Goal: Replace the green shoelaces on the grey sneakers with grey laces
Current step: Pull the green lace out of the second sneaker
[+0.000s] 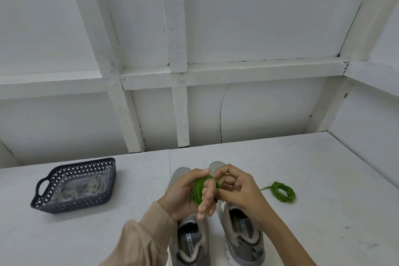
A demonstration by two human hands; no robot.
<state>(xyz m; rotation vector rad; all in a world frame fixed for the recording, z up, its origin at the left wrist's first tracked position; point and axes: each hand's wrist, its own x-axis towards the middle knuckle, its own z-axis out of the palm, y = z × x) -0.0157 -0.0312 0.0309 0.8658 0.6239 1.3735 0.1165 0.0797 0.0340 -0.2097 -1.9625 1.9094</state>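
The grey sneakers (pixel 216 242) stand side by side nearest, toes pointing away. Just above them the left hand (pixel 185 194) carries the green lace (pixel 199 188) wound round its fingers, with the thumb pinning the coil. The right hand (pixel 239 190) pinches the coil from the right side. The loops ring the left fingers, so they would likely slide off toward the fingertips. A second green coil (pixel 282 192) lies on the table to the right. At the far left, a basket (pixel 54 179) holds the grey laces (pixel 86 188).

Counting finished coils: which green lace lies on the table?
The green coil right of the sneakers, touched by neither hand; the other green lace is wound round fingers of the left hand.
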